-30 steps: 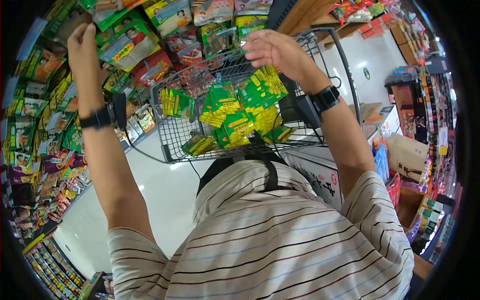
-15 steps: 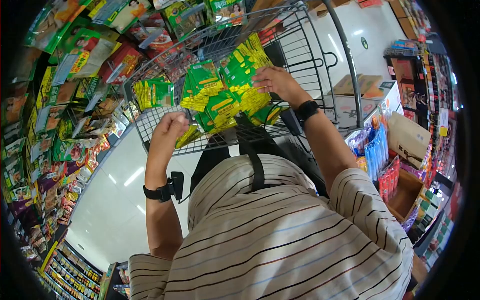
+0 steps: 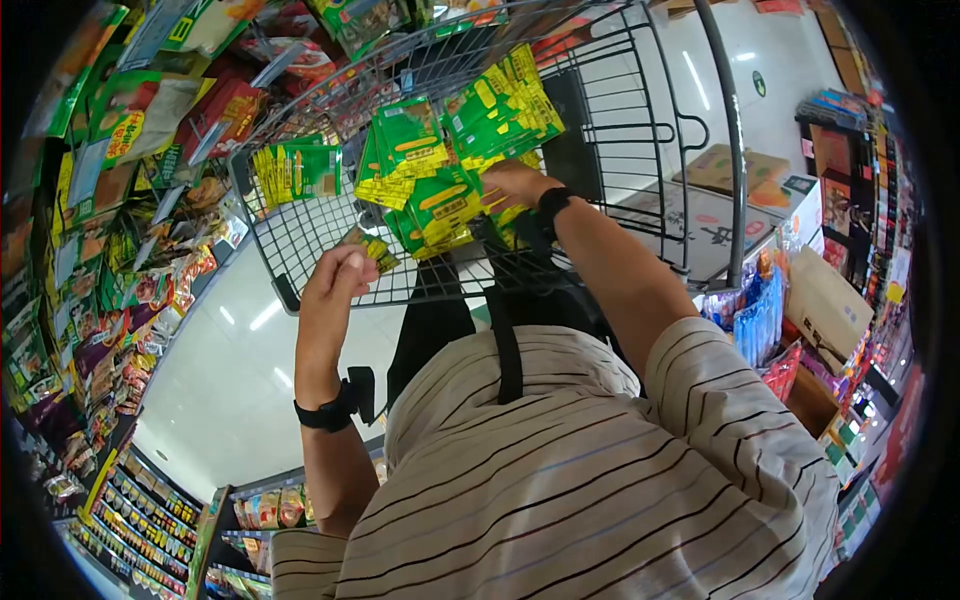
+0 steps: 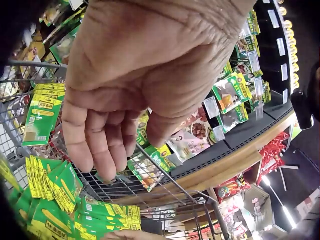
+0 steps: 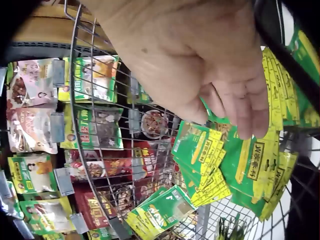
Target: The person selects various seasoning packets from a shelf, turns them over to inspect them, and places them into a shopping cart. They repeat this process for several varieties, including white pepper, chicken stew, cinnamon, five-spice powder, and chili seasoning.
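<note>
A wire cart basket (image 3: 300,240) in front of me holds several green and yellow packets (image 3: 420,190). My right hand (image 3: 510,183) is down inside the basket, its fairly straight fingers (image 5: 245,115) resting on the green and yellow packets (image 5: 200,150). My left hand (image 3: 340,275) hovers at the basket's near wall with loosely curled fingers (image 4: 100,155) and an empty palm. A small packet (image 3: 367,246) lies just past its fingertips behind the wires. More packets (image 4: 50,190) show below that hand.
Hanging snack packets fill the shelves (image 3: 130,150) on the left. The cart's dark handle (image 3: 725,120) arcs on the right. Cardboard boxes (image 3: 825,300) and blue packs (image 3: 755,310) stand beyond it. White floor (image 3: 220,380) runs between the shelves and me.
My left hand came down from the shelf to the basket's near wall. My right hand lowered a bunch of packets into the basket and sank deeper among them.
</note>
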`<state>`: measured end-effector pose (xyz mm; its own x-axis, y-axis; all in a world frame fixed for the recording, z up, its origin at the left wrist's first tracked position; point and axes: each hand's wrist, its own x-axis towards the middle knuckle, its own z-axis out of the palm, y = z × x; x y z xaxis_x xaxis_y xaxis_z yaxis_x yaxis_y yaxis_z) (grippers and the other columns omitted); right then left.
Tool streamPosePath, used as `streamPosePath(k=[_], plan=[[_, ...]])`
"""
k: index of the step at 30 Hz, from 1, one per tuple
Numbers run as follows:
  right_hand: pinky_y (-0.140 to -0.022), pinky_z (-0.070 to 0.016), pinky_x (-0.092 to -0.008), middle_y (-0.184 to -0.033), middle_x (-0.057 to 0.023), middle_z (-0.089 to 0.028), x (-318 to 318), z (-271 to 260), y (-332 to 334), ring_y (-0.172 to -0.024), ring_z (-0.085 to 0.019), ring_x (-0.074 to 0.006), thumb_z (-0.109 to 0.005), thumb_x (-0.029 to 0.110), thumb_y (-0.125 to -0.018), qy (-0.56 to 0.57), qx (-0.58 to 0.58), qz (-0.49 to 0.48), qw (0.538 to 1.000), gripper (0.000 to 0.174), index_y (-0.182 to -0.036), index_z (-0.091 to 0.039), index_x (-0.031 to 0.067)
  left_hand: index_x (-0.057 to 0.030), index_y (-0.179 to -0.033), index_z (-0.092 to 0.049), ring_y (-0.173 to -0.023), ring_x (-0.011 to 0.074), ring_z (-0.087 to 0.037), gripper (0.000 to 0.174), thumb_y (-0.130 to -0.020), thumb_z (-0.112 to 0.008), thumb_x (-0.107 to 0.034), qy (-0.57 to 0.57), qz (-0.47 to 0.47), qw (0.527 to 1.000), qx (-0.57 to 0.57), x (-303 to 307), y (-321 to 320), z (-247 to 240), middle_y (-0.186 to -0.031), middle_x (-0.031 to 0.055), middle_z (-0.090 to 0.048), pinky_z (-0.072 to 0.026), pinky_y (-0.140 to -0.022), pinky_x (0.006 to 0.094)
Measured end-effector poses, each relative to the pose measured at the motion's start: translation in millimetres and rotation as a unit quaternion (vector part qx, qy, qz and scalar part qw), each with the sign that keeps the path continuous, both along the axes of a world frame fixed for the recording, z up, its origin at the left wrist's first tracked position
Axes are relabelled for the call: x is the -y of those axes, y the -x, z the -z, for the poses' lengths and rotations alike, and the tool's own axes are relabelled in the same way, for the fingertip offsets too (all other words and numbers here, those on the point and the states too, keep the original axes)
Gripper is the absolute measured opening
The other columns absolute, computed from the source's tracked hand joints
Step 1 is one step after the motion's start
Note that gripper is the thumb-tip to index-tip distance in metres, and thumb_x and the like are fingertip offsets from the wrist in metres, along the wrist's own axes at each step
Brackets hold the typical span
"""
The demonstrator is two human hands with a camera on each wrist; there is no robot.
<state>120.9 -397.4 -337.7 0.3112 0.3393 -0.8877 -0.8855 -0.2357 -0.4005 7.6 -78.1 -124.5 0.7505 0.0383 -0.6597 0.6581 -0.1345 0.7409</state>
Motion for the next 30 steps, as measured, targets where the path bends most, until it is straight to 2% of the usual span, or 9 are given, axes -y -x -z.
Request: streamPosePath(k=[3, 5, 11, 16, 17, 21, 24, 27, 30], plan=[[-0.097, -0.0564, -0.0565, -0.147, -0.0302, -0.03, -6, 29, 9, -0.121, -0.053, -0.0444, -0.055, 0.025, -0.1, -0.011, -0.088, 0.035, 0.995, 0.067, -0.151, -0.02, 0.0002, -0.0011, -0.118, -0.061, -0.096, 0.0184, -0.064, 0.037, -0.101, -0.053, -0.033, -0.014, -0.006, 1.0, -0.011, 3, -2, -3, -0.104, 0.0109, -0.067, -0.0498, -0.086, 0.0307], [-0.097, -0.056, -0.0552, -0.148, -0.028, -0.031, 9, 122, 36, -0.121, -0.053, -0.0424, -0.058, 0.02, -0.099, -0.076, -0.085, 0.005, 0.994, 0.066, -0.151, -0.022, 0.0017, -0.0011, -0.118, -0.061, -0.095, 0.0185, -0.065, 0.036, -0.101, -0.052, -0.032, -0.019, -0.021, 0.999, -0.022, 4, -1, -6, -0.105, 0.0112, -0.067, -0.0498, -0.086, 0.0309], [-0.092, -0.0542, -0.0523, -0.123, -0.0321, -0.052, -4, 131, 60, -0.112, -0.06, -0.041, -0.064, 0.021, -0.094, -0.071, -0.206, 0.226, 0.949, 0.06, -0.14, -0.034, -0.0037, -0.0017, -0.118, -0.062, -0.095, 0.0173, -0.065, 0.033, -0.101, -0.053, -0.029, -0.025, -0.034, 0.999, -0.024, -3, 0, 0, -0.103, 0.0096, -0.068, -0.0496, -0.086, 0.0309], [-0.092, -0.0542, -0.0521, -0.121, -0.0306, -0.055, 14, 158, 64, -0.109, -0.062, -0.0392, -0.065, 0.018, -0.094, -0.206, 0.198, -0.153, 0.946, 0.057, -0.14, -0.036, -0.0003, -0.0025, -0.116, -0.062, -0.094, 0.0167, -0.064, 0.034, -0.101, -0.055, -0.032, -0.023, -0.044, 0.998, -0.03, -10, 0, 6, -0.1, 0.0079, -0.068, -0.0495, -0.085, 0.0304], [-0.092, -0.0543, -0.0519, -0.122, -0.0301, -0.055, 8, 102, 62, -0.108, -0.063, -0.0386, -0.064, 0.018, -0.094, -0.195, 0.196, -0.133, 0.952, 0.055, -0.139, -0.038, 0.0, -0.0028, -0.116, -0.063, -0.094, 0.0169, -0.065, 0.034, -0.101, -0.055, -0.032, -0.024, -0.043, 0.998, -0.029, -12, 0, 6, -0.1, 0.0076, -0.069, -0.0497, -0.086, 0.031], [-0.091, -0.055, -0.0512, -0.121, -0.027, -0.055, -7, 115, 63, -0.102, -0.064, -0.0362, -0.062, 0.019, -0.096, -0.145, -0.053, 0.099, 0.983, 0.045, -0.132, -0.043, -0.0006, -0.0027, -0.115, -0.063, -0.094, 0.017, -0.065, 0.036, -0.101, -0.055, -0.034, -0.032, -0.049, 0.998, -0.031, -10, 0, 0, -0.1, 0.0079, -0.069, -0.0497, -0.086, 0.0309], [-0.091, -0.0551, -0.0511, -0.117, -0.0252, -0.056, -14, 117, 63, -0.097, -0.064, -0.0358, -0.06, 0.02, -0.097, -0.069, -0.214, 0.341, 0.913, 0.039, -0.127, -0.046, -0.0017, -0.0028, -0.116, -0.063, -0.093, 0.0163, -0.064, 0.035, -0.101, -0.055, -0.033, -0.024, -0.05, 0.998, -0.028, -11, 2, 0, -0.1, 0.0075, -0.068, -0.0492, -0.086, 0.0304], [-0.092, -0.0548, -0.05, -0.111, -0.0218, -0.058, -23, 102, 58, -0.099, -0.064, -0.0341, -0.061, 0.018, -0.095, -0.041, -0.229, 0.389, 0.892, 0.033, -0.119, -0.051, -0.003, -0.0028, -0.116, -0.062, -0.092, 0.0146, -0.064, 0.031, -0.102, -0.054, -0.029, -0.013, -0.054, 0.998, -0.025, -15, 6, 0, -0.098, 0.0063, -0.068, -0.0483, -0.085, 0.0293], [-0.092, -0.0552, -0.0463, -0.106, -0.0178, -0.06, -21, 122, 48, -0.101, -0.064, -0.0302, -0.063, 0.015, -0.094, -0.059, -0.202, 0.255, 0.944, 0.025, -0.108, -0.056, -0.0032, -0.0029, -0.115, -0.062, -0.092, 0.0142, -0.064, 0.03, -0.101, -0.054, -0.028, -0.014, -0.051, 0.998, -0.02, -16, 9, -4, -0.098, 0.0056, -0.068, -0.0484, -0.084, 0.029]])
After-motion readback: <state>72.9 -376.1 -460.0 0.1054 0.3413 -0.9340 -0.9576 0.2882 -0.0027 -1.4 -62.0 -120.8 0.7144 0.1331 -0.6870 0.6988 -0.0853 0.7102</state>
